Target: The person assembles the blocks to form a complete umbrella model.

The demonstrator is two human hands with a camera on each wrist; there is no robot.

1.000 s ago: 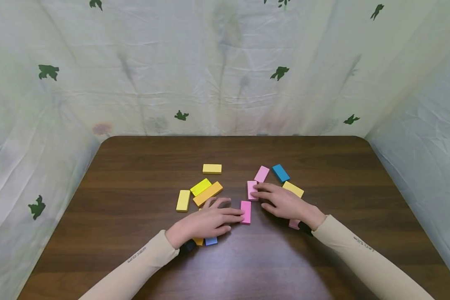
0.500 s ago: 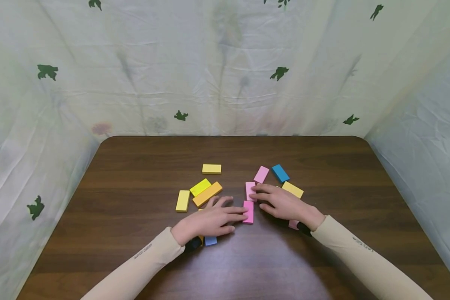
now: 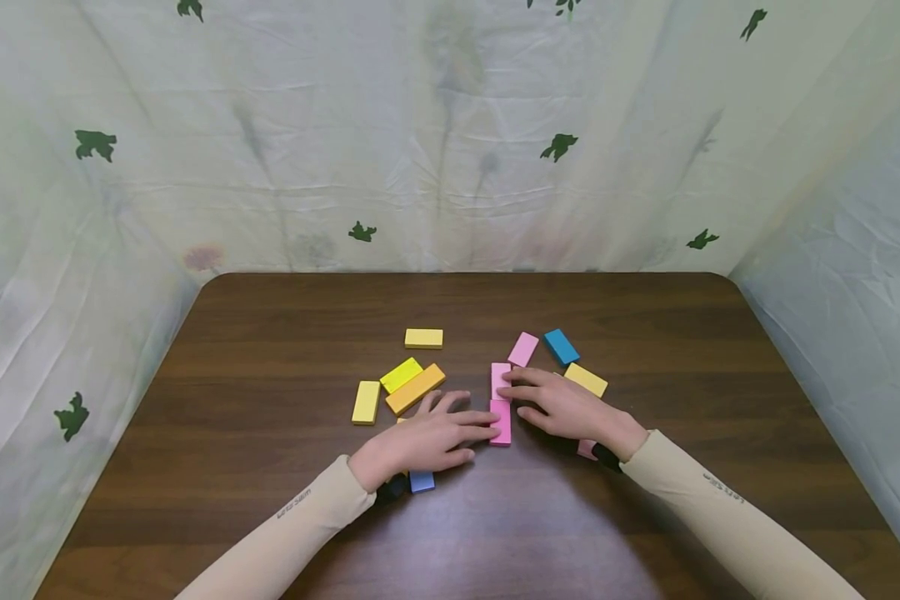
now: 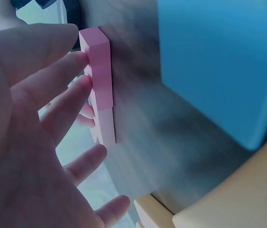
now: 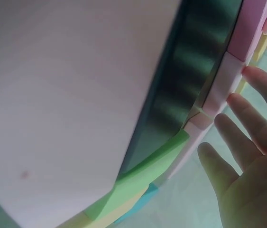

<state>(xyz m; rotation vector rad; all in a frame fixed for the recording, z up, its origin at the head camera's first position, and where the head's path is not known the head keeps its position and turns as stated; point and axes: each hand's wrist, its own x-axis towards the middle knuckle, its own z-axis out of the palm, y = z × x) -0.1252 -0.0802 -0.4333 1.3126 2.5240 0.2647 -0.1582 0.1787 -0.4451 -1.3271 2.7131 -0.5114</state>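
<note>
My left hand [image 3: 427,437] lies over the table with its fingers stretched out, two fingertips resting on top of a bright pink block [image 3: 501,432]. Directly beyond that block is a lighter pink block [image 3: 498,372], end to end with it in a straight line. Fingertips of my right hand [image 3: 570,406] touch the lighter block from the right. In the left wrist view the bright pink block [image 4: 101,76] meets the lighter block [image 4: 106,127] end on. The right wrist view shows spread fingers along the lighter block [image 5: 222,85].
Orange [image 3: 416,389], bright yellow [image 3: 401,375] and pale yellow [image 3: 366,403] blocks lie left. Another yellow block [image 3: 423,338] is farther back. Pink [image 3: 523,349], blue [image 3: 562,347] and yellow [image 3: 586,380] blocks lie right. A light blue block [image 3: 422,482] sits below my left hand.
My left hand has slid the bright pink block rightward and slightly away, until its end met the lighter pink block. The lighter block shifted slightly left; my right hand stayed nearly in place.
</note>
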